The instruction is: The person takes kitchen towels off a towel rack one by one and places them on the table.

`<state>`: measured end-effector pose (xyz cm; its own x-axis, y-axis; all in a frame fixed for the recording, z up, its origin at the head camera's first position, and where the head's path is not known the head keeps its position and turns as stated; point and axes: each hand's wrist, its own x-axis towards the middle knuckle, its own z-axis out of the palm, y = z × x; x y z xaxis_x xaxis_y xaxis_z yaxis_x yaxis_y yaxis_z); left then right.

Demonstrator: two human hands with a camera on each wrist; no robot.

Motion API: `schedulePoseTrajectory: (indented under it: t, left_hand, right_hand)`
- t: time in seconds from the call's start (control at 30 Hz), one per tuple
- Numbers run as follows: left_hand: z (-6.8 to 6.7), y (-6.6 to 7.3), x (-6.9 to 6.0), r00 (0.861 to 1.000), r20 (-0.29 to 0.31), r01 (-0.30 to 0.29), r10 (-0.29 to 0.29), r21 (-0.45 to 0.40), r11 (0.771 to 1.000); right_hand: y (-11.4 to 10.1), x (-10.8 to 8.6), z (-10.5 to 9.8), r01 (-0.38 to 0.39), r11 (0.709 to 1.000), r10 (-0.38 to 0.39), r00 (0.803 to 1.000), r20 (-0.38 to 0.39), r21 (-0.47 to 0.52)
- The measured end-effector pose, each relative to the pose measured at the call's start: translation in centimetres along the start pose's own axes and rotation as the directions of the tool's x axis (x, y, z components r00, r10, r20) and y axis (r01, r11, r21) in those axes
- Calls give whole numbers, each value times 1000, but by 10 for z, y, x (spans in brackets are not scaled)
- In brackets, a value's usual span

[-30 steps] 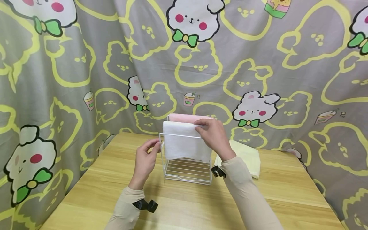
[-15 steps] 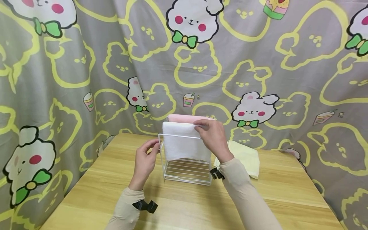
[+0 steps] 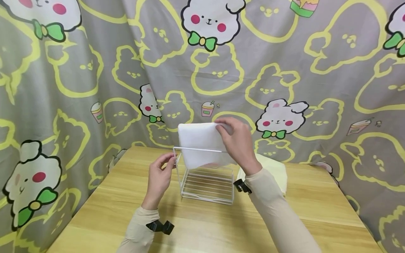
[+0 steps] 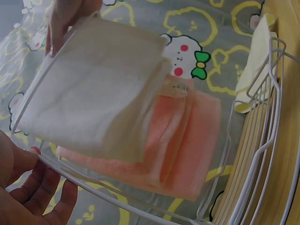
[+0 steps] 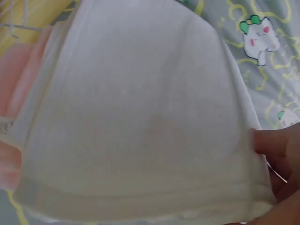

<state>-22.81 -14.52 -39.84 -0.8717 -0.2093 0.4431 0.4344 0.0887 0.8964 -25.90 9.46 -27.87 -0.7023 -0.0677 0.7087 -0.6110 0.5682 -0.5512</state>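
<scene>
A bunny curtain point(image 3: 202, 88) hangs at twelve o'clock behind the wooden bench point(image 3: 104, 218). The right hand point(image 3: 238, 142) pinches a white towel point(image 3: 200, 138) behind the front bar point(image 3: 197, 149) of a rack point(image 3: 207, 199), which the left hand point(image 3: 160, 175) holds at nine o'clock.

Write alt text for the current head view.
A person's right grip pinches a folded white towel by its top edge behind the front bar of a white wire rack; the left grip holds the rack's left side. A pale yellow cloth lies on the wooden table.
</scene>
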Motion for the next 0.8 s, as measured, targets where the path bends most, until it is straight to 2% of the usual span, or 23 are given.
schedulePoseTrajectory:
  t: [0.4, 0.63, 0.8]
  left_hand:
    - [1, 1, 0, 1000, -1, 6, -6, -1, 1000]
    - [1, -1, 0, 1000, -6, -1, 1, -8, 1000]
    - [1, -1, 0, 1000, -12, -2, 2, 2, 1000]
  right_hand:
    - [-24, 15, -35, 50, 998, -48, 993, -110, 23]
    - [-37, 19, -62, 27, 997, -13, 980, -200, 66]
    - [-48, 22, -83, 2, 995, 27, 961, -275, 103]
